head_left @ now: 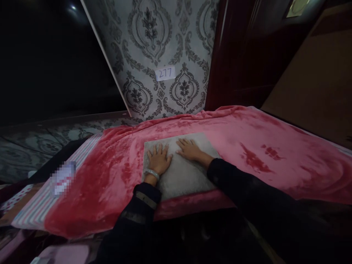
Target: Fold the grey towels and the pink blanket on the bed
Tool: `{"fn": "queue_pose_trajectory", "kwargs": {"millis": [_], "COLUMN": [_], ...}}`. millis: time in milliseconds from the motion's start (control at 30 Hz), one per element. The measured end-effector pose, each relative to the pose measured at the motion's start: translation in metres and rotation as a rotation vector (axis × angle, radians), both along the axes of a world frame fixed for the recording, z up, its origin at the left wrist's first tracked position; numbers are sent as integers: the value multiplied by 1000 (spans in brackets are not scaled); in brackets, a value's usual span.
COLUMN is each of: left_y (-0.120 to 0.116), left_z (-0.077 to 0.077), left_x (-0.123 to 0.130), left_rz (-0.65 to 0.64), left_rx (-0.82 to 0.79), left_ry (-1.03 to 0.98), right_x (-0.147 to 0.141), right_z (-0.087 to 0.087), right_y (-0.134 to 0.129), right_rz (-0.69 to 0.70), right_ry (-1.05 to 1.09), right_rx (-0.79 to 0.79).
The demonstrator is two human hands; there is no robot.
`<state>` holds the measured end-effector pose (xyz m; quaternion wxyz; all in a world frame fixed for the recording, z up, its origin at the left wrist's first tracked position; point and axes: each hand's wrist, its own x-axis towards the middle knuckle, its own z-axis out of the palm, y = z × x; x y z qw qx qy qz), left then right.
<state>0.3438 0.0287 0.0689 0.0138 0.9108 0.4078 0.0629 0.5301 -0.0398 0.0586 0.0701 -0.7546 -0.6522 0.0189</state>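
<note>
A grey, soft-looking square piece (184,179) lies flat on a pink and red plush blanket (110,183). My left hand (158,160) rests palm down on the square's left part, fingers spread, with a light-coloured bracelet at the wrist. Flat on the upper middle of the same square is my right hand (189,149), its fingers apart and pointing to the upper left. Neither hand grips anything. Dark sleeves cover both forearms.
Behind the blanket stands a patterned grey wall (154,33) with a paper label (165,73) reading 277. A large dark screen (49,62) is at the left. Striped cloth (35,209) shows under the blanket's left edge. A dark red panel (236,55) rises behind at the right.
</note>
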Motion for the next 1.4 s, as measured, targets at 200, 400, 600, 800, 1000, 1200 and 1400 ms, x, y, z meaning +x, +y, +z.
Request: {"fn": "queue_pose_trajectory", "kwargs": {"millis": [200,400,600,800,1000,1200,1400], "left_y": [2,-1,-1,-1,-2,0,0], "left_z": [-5,2,3,5,8,7,4], "left_x": [1,1,2,3,3,4,4], "left_rz": [2,15,-5,4,8,5,14], "left_rx": [12,-25,-18,-37,-37,-32,-21], "left_ry": [-17,-16,-31,-25,-7,-4,34], "right_x": [48,67,39,-52,-36,12,23], "right_z": [-9,-7,23,-1,-15,-26,-39], "right_y": [-1,-16,-36,-61,-84,-126,-150], "right_rz": [-283,-416,-457,-56,-160,-351,-434], "right_ry": [2,85,96,7,-10,4,40], "right_rx": [90,61,26,105,86,50,53]}}
